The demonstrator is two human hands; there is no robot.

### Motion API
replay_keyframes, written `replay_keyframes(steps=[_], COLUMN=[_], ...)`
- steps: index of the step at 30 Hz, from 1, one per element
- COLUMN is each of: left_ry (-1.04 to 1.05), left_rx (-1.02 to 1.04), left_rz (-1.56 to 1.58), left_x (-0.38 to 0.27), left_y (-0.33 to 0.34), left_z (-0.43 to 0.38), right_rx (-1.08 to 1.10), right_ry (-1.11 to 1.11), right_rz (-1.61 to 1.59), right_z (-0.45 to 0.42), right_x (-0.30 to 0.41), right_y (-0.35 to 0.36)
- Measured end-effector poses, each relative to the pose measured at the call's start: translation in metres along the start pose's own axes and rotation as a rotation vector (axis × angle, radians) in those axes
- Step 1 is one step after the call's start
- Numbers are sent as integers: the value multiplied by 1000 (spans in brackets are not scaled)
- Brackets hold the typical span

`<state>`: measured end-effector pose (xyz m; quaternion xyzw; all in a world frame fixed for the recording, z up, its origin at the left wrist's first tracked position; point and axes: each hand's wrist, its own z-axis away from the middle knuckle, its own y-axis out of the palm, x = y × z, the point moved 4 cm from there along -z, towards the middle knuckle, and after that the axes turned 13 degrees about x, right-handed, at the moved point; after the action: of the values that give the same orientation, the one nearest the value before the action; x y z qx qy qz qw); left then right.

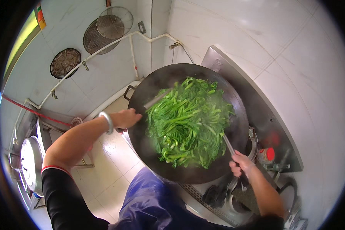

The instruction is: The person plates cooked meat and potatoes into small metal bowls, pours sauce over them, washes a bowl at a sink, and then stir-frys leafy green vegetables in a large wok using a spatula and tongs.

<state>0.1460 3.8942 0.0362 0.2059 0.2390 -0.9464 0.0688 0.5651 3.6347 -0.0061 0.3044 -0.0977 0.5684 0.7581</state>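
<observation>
A large dark wok (187, 178) sits before me with a heap of steaming leafy greens (189, 120) in it. My left hand (128, 118), with a pale bangle at the wrist, is closed on a long utensil (156, 100) at the wok's left rim; its far end goes into the greens. On the right, my right hand (242, 165) grips the metal handle of a second utensil (229, 144), whose working end is buried in the leaves. Steam blurs both tools, so I cannot tell their exact kind.
A steel splashback (264, 115) borders the stove behind and right of the wok. Beside it stands a red-lidded jar (266, 154). Dark cloths (215, 195) lie near the stove's front edge. Strainers (65, 63) hang on the left wall by a pipe; a lidded pot (31, 166) stands far left.
</observation>
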Motion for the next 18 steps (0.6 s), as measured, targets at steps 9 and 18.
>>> replay_keyframes(steps=[9,18], left_ry=[103,121], left_rx=[98,12], left_rz=[124,70], left_x=[-5,80], left_y=[33,65], left_z=[-21,78], right_rx=[102,-92], right_ry=[-161,-126], right_rz=[187,659], right_z=[-64,41], right_x=[49,-17], right_y=[41,128])
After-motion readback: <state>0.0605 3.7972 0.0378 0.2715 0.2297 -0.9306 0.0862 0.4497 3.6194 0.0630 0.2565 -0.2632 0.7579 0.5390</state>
